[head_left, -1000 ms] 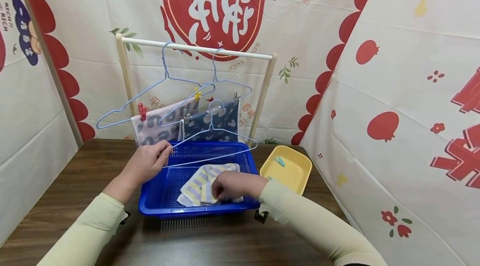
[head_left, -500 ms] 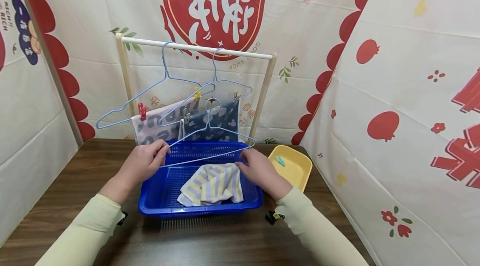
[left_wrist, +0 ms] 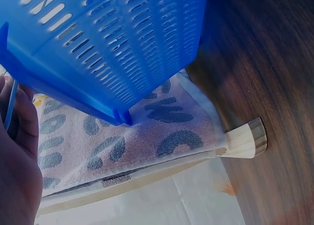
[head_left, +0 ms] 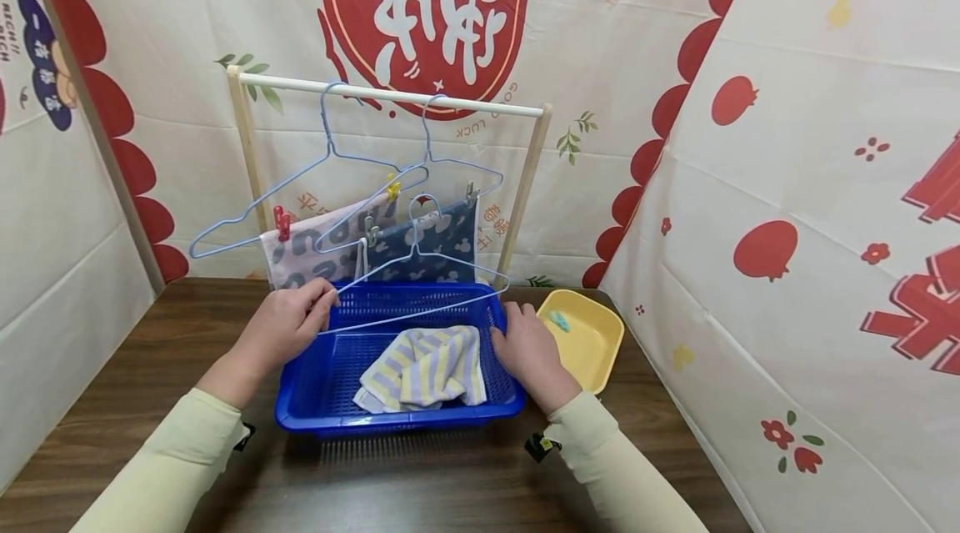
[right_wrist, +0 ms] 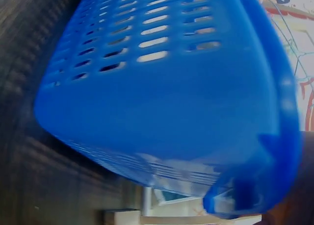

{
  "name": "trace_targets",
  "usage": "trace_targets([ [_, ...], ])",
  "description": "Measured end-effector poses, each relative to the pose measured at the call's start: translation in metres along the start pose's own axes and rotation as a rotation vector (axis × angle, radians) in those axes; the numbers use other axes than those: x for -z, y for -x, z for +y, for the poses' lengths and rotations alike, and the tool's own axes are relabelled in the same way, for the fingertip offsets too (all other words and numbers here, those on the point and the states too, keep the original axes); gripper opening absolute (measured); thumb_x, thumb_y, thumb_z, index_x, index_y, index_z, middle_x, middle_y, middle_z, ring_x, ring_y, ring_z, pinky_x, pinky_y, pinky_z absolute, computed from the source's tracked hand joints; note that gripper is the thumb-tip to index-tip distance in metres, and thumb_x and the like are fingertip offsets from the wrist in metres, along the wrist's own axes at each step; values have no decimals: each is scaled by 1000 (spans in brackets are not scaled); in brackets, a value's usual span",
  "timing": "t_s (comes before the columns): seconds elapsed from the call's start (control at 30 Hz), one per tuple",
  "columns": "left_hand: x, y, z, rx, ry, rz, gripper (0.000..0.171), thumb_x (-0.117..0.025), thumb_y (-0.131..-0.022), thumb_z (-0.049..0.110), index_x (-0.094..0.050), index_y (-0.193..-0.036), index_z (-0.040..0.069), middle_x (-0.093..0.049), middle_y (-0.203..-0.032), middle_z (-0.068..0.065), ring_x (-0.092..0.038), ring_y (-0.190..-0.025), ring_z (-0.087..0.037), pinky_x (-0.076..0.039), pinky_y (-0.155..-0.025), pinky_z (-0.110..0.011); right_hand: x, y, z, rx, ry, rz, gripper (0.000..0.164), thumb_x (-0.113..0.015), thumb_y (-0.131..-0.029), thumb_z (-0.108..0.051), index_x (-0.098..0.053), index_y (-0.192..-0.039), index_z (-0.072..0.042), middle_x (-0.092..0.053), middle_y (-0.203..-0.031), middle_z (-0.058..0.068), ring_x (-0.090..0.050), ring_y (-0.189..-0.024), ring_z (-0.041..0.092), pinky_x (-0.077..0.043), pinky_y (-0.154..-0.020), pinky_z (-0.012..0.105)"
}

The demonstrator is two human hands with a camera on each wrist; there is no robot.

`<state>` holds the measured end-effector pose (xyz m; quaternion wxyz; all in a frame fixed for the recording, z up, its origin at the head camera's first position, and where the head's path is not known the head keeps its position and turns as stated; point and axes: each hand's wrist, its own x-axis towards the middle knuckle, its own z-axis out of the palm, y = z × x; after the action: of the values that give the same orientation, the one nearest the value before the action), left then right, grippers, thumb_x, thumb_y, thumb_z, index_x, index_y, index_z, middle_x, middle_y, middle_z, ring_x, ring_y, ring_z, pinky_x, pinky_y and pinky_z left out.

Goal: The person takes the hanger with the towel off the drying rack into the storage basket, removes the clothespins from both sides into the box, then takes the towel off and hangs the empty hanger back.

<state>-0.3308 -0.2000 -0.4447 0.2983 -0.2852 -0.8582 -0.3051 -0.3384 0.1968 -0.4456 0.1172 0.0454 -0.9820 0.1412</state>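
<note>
My left hand (head_left: 294,321) grips the lower left part of a thin blue wire hanger (head_left: 415,254), which tilts over the blue plastic basket (head_left: 330,419). A striped yellow, lilac and white towel (head_left: 431,368) lies crumpled inside that basket. At the basket's right rim, my right hand (head_left: 528,349) holds on with the thumb on the inner side; its fingertips are mostly hidden. In the right wrist view, the basket's slotted wall (right_wrist: 162,102) fills most of the picture, with only a dark part of the hand at the edge.
Behind the basket stands a rack (head_left: 390,96) with two blue hangers. They carry a pink lettered towel (head_left: 330,243) and a dark blue towel (head_left: 457,245), held by clips. A yellow tray (head_left: 592,354) with a teal clip (head_left: 558,319) sits right of the basket.
My right hand has left the striped towel and moved right and back to the basket's right rim. The held hanger has shifted slightly left with my left hand.
</note>
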Motion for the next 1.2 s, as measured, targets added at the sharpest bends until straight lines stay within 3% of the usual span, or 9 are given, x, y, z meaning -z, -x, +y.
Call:
trace_targets([
  [0.3,-1,-1,-1,-11,-9,15,14,-69,-108,6,-67,-98,16,-58,-71,11,-51,-59,-6,-50,-53,-27,-16,0,6,6,-84,13,53,-68,-106,-19,-60,-155,-1,-71,-136,26,-73,-119,44,-60,-98,60],
  [0.5,0,1,0,-2,-16,22,16,-69,-107,6,-65,-96,16,-57,-70,12,-50,-59,-6,-49,-53,-27,-20,-2,6,-11,-112,-8,56,-67,-106,-19,-57,-158,-2,-70,-141,25,-72,-124,43,-59,-102,59],
  [0.77,2,1,4,0,-18,16,16,-69,-106,5,-65,-95,15,-57,-70,12,-50,-59,-6,-48,-53,-27,-21,0,6,-8,-113,11,56,-67,-105,-17,-58,-157,-2,-72,-139,24,-73,-122,43,-60,-99,60],
  [1.03,11,-3,12,34,-55,-33,7,-70,-107,8,-69,-101,12,-57,-70,11,-49,-57,-7,-49,-53,-27,-23,-1,6,-29,-119,8,56,-67,-106,-19,-57,-159,-4,-72,-139,23,-73,-121,42,-61,-98,59],
  [1.2,18,-10,21,16,-83,-9,7,-68,-108,10,-69,-101,11,-58,-69,10,-48,-55,-6,-47,-52,-28,-21,1,5,-23,-120,10,56,-67,-105,-18,-58,-158,-3,-73,-136,24,-75,-117,42,-62,-95,59],
])
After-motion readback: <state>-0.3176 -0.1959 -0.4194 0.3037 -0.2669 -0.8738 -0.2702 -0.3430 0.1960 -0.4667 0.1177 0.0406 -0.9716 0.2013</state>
